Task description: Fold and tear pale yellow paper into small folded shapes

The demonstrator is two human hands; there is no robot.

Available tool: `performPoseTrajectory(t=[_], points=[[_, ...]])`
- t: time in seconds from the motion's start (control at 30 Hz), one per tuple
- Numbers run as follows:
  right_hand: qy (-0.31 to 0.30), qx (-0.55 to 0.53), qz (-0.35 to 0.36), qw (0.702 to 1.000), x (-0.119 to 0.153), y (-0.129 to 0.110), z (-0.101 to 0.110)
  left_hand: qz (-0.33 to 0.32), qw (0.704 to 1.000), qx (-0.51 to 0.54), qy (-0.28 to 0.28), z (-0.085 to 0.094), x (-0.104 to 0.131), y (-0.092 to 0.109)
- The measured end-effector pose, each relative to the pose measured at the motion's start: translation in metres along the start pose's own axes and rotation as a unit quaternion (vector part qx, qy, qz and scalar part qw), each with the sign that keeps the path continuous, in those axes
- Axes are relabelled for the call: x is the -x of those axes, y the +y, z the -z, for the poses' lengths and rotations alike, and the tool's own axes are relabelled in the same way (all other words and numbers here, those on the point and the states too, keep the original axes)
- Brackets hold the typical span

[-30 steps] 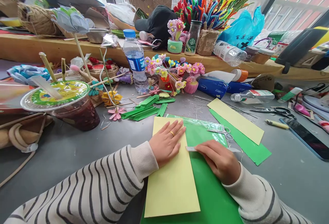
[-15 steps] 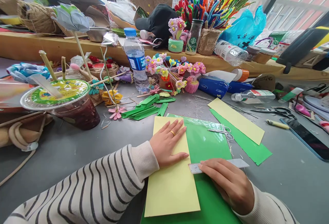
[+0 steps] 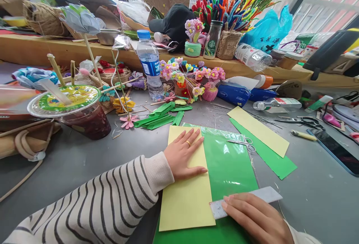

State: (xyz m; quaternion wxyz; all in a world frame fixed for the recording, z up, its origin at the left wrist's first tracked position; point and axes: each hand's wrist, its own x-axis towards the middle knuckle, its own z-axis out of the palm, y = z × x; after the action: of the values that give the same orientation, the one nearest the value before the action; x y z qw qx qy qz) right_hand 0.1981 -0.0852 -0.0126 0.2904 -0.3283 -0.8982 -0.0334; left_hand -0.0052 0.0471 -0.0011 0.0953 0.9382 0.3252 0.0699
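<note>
Crowded grey worktable (image 3: 137, 139), and an edge that wants a steady touch

A wooden ledge (image 3: 123, 55) loaded with craft bits runs along the back. At the front of the worktable lies a yellow sheet (image 3: 185, 203), on top of a green sheet (image 3: 227, 161) with clear plastic (image 3: 215, 132) glinting over it.

The left hand (image 3: 185, 158) is spread wide, palm down on the upper half of the yellow sheet, its thumb reaching the right edge. The right hand (image 3: 259, 216) holds a flat pale strip (image 3: 269, 194) under its fingers; its thumb is hidden. The strip's left end meets the sheet's right edge near the lower corner. Whether that end is tucked under the paper or only against it, I cannot tell.

The step looks like working the strip along that edge. To do it well, the left palm should press evenly. Sitting so high, it leaves the lower corner likeliest to skew, so 1 hand-shift downward would probably help. The strip is best held flat at 1 constant angle, since a twist could ripple or tear the paper. The plastic is probably slippery, so light pressure seems wiser. The small scissors (image 3: 244, 145), near the plastic's upper right, sit well apart from the strip.
</note>
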Motion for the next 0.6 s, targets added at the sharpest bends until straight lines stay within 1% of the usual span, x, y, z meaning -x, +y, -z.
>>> performPoseTrajectory(t=[0.13,0.3,0.33,0.4,0.47,0.5,0.6], points=[[0.022,0.028,0.022,0.999,0.002,-0.005,-0.002,-0.017,1.000,-0.011,-0.005,0.001,0.000,0.001],[0.032,0.034,0.049,0.998,0.004,-0.008,-0.001,-0.072,0.997,-0.007,-0.024,-0.003,0.003,0.008],[0.026,0.022,0.041,0.999,0.005,-0.007,0.000,-0.076,0.997,-0.002,-0.021,-0.003,0.004,0.010],[0.013,-0.012,-0.001,1.000,0.004,-0.006,0.001,-0.074,0.997,0.007,-0.010,-0.004,0.006,0.012],[0.012,-0.037,-0.045,0.998,0.002,-0.004,0.002,-0.071,0.997,0.013,-0.004,-0.004,0.007,0.014],[0.014,-0.040,-0.056,0.998,0.001,-0.004,0.001,-0.069,0.998,0.012,-0.006,-0.003,0.007,0.014],[0.022,-0.015,-0.034,0.999,-0.004,-0.003,-0.001,-0.063,0.998,0.004,-0.014,-0.002,0.007,0.014]])
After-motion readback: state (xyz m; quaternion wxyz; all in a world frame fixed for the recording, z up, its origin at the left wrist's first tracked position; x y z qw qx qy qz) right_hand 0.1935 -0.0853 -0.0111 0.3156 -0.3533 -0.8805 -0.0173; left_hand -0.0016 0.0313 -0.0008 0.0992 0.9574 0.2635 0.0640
